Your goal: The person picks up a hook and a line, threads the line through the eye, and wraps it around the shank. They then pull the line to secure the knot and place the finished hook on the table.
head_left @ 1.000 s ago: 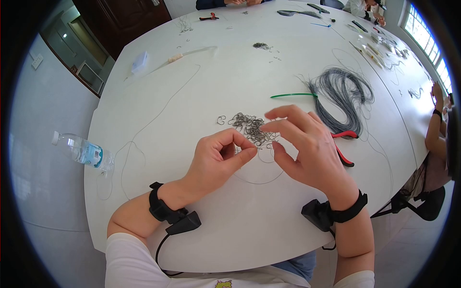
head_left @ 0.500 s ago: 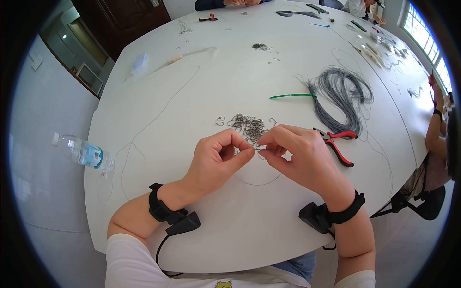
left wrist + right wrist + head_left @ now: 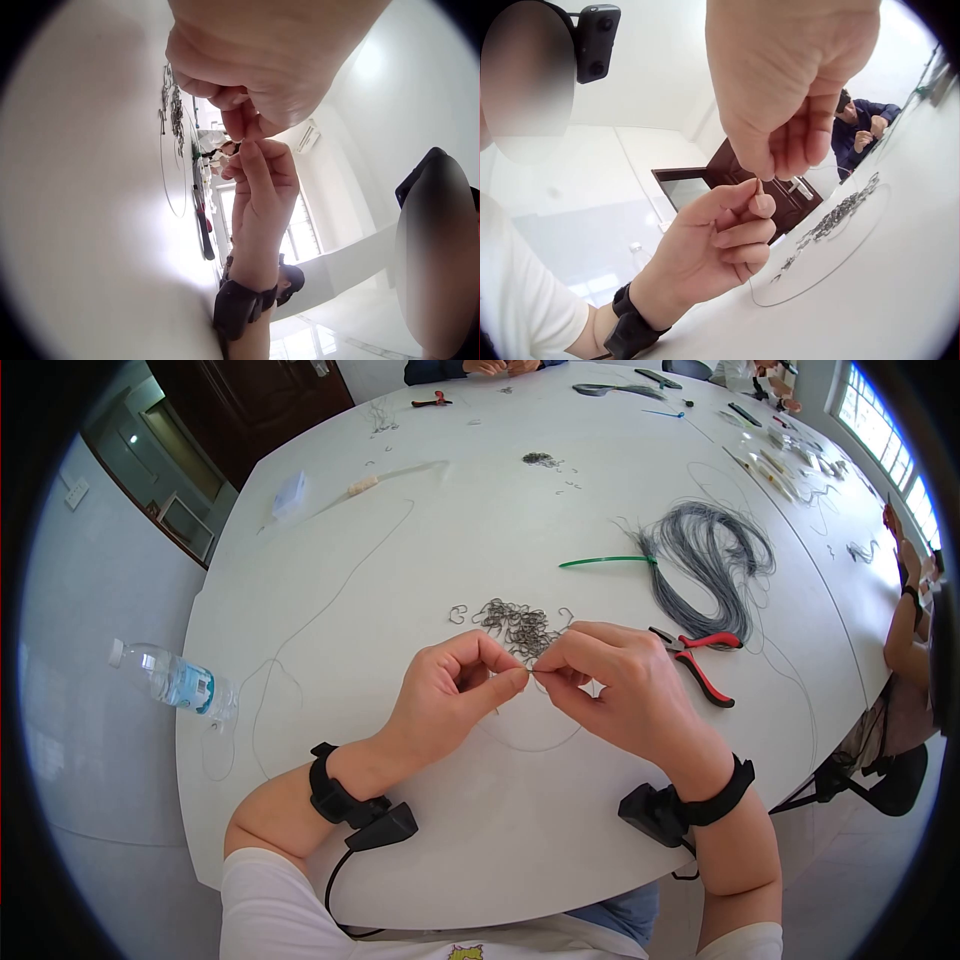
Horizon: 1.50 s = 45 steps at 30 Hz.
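Observation:
Thumb and forefinger of the left hand (image 3: 455, 685) pinch a tiny dark piece, mostly hidden by the fingertips. Close against it, the right hand (image 3: 625, 685) pinches the same spot, its fingertips almost meeting the left ones. A thin line (image 3: 530, 749) loops below the hands over the white table. Just beyond the fingers lies a pile of small metal hooks (image 3: 520, 622). In the right wrist view the left hand (image 3: 716, 247) holds its fingertips up under those of the right hand (image 3: 795, 82). Whether the piece is a hook cannot be told.
Red-handled pliers (image 3: 708, 678) lie right of the right hand, near a grey strand bundle (image 3: 715, 575) with a green tie (image 3: 605, 561). A water bottle (image 3: 170, 678) lies at the left edge. Long thin line runs across the left side. Other people sit around the table (image 3: 420, 570).
The right hand has come down and left from above the hook pile, its spread fingers closing into a pinch beside the left fingertips. The left hand has hardly moved.

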{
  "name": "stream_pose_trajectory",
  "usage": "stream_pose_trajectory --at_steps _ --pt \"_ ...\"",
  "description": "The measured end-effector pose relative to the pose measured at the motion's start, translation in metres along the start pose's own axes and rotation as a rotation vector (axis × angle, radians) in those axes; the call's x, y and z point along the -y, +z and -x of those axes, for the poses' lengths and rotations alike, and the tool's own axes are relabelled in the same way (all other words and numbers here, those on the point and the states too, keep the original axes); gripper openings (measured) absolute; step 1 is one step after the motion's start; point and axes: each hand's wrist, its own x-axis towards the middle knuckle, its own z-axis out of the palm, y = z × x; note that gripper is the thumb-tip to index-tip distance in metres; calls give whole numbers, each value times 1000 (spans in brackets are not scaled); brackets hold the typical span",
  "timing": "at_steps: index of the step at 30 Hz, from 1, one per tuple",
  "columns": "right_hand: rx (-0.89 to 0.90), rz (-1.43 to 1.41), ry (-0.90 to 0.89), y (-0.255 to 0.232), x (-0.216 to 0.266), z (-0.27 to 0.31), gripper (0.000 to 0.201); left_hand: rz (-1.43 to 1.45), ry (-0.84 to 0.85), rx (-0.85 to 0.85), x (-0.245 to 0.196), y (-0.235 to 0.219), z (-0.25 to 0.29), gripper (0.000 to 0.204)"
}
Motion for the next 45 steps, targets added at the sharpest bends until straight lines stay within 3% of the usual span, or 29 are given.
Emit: stream_pose_trajectory --at_steps 8,10,17,19,27,33,35,45 --pt "-2 87 -85 -2 -2 -1 13 -11 -85 59 -3 5 -3 13" --pt "0 99 -88 -2 -3 0 13 90 44 -68 -1 10 -7 16" --pt "1 148 -121 -3 -4 -1 12 -99 138 -17 5 0 -5 15" --pt "4 141 -117 -2 -4 0 12 -190 5 7 -7 1 -2 11" --pt "-12 153 -129 0 -2 1 11 -163 -7 -10 -5 0 -2 9" --pt "22 96 -64 -1 -3 1 14 -97 79 -44 3 2 -3 13" --pt "44 8 55 -1 -4 2 17 -81 70 -50 2 3 -3 12" --pt "48 -41 41 -9 -4 0 15 -74 66 -54 3 4 -3 12"
